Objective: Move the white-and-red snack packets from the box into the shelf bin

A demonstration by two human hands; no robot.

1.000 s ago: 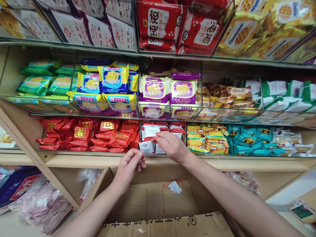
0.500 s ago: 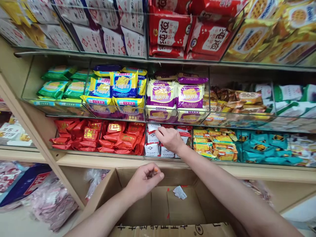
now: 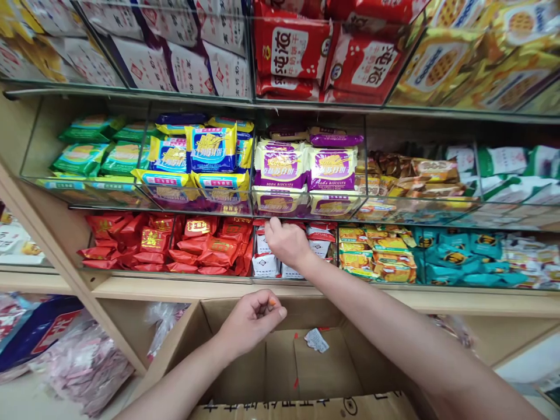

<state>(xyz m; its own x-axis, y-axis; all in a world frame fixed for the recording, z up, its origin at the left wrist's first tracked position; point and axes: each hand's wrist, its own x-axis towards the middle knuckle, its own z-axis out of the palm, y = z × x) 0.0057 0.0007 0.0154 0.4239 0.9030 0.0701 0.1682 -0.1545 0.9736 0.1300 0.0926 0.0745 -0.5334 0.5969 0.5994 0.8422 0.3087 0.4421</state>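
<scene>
My right hand [image 3: 287, 242] reaches into a bottom-row compartment of small white packets with red edges [image 3: 265, 265]. Its fingers are curled together at the top of the packets, and whatever they may hold is hidden behind the hand. My left hand [image 3: 250, 319] hovers over the open cardboard box [image 3: 271, 402], fingers curled in and thumb extended along them. A tiny orange spot shows between its fingertips, too small to name. Inside the box lies a crumpled, printed whitish scrap [image 3: 316, 340].
Red packets [image 3: 214, 248] fill compartments to the left, yellow packets [image 3: 377, 254] and teal packets [image 3: 459, 256] those to the right. Above hangs a glass-fronted shelf with purple soda biscuits [image 3: 332, 169]. A wooden ledge [image 3: 175, 289] runs below; plastic-bagged goods [image 3: 83, 367] sit lower left.
My right hand has shifted slightly left and up in the white-packet compartment. A white packet seen by its fingertips is no longer visible there. My left hand stays curled over the box.
</scene>
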